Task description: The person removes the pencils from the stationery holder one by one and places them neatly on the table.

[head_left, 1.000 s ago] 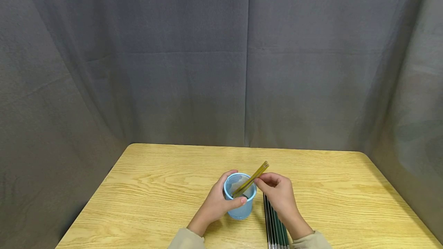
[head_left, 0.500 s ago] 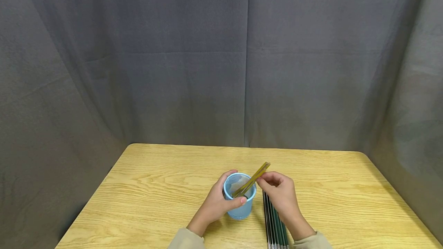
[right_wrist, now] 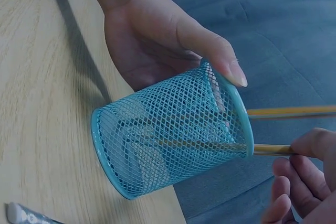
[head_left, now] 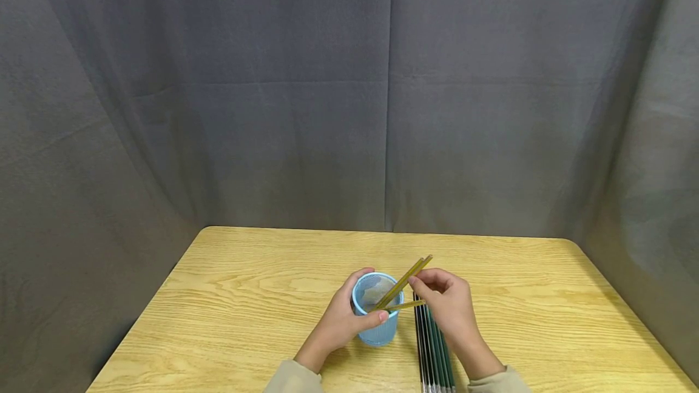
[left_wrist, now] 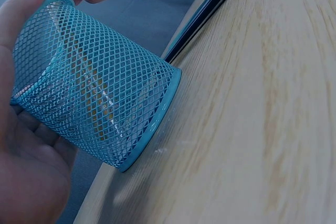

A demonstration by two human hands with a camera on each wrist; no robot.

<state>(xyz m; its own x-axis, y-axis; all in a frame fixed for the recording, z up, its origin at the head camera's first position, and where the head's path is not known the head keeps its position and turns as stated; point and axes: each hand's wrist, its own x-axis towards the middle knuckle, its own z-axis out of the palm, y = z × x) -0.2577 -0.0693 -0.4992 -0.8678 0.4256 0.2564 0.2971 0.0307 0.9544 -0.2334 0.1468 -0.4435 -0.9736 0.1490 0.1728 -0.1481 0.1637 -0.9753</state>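
A light blue mesh pencil cup stands on the table, slightly tilted. My left hand grips it round the side, with the thumb over the near rim. Slim yellow pencils poke out of the cup toward the upper right; one more yellow pencil leans low over the right rim. My right hand pinches a yellow pencil just beyond the rim, between thumb and fingers. Through the mesh the lower ends of pencils show, along with a pale patch inside.
Several dark green and black pencils with silvery ends lie side by side, right of the cup and partly under my right forearm. The wooden table is bounded by grey curtains at the back and sides.
The yellow pencils, bunched together before, have fanned apart, and one has dropped over the right rim. My right hand has shifted slightly right. The left hand and cup have hardly moved.
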